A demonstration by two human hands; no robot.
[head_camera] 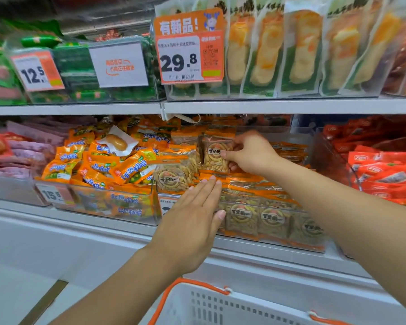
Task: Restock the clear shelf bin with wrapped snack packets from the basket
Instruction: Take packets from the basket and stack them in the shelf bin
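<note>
Shop shelves fill the view, two tiers of clear bins packed with snacks, price cards clipped to the fronts, and we're on the lower shelf (80, 214) where the action is; the bin (267, 240) in the middle holds flat orange-edged packets of pale nuts, stacked in layers against its clear front wall. Right hand (249, 153) is in deep, arm stretched across from the right, fingers and thumb pinching one packet (217, 156) by its side edge and holding it upright at the back of the bin, label facing out, which looks like standing it in a row so the face reads from the aisle. Left hand (197, 214) comes up from below, flat, fingers straight and together, holding nothing, palm down with fingertips reaching the top layer of packets at the bin's front edge, thumb against the clear wall; I'd judge it's steadying the stack so nothing slides while the other hand sets its packet. Basket (220, 308), white with orange handles, sits low at the bottom of the view, its contents out of sight. Next door on the left, a bin of orange sweets (108, 167) heaped loose, with one stray pale sausage pack (117, 141) lying on top
</note>
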